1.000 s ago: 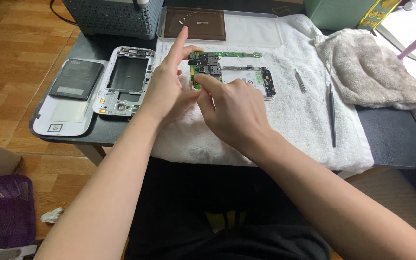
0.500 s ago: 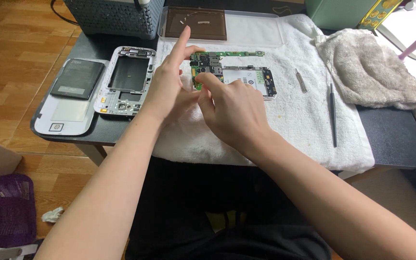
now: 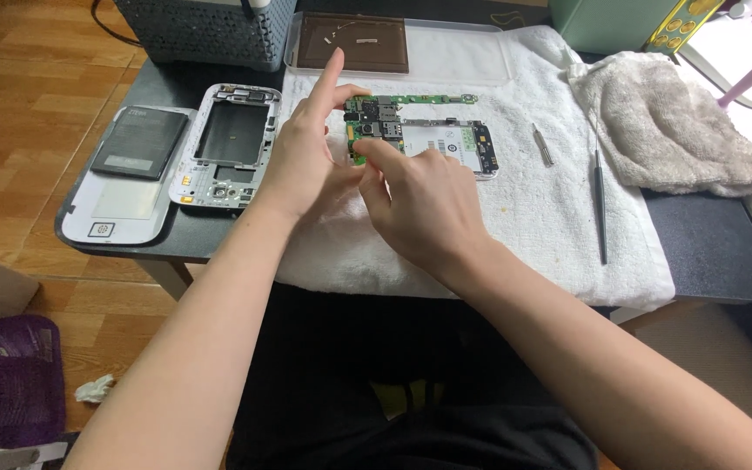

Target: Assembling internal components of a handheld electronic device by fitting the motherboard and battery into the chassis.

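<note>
Phone opened, frame (image 3: pixel 228 144) and battery (image 3: pixel 138 144) set aside upper left; both hands, left hand (image 3: pixel 306 161) and right hand (image 3: pixel 419 204), pinch the circuit board (image 3: pixel 376 126), not yet freed.

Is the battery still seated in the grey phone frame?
No, the black battery lies on the white back cover, left of the empty grey frame.

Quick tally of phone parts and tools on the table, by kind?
Circuit board, both hands on it: 1
Phone frame: 1
Battery: 1
White back cover: 1
Thin tools: 2
Cloths, white towel and crumpled rag: 2
Total: 8
</note>
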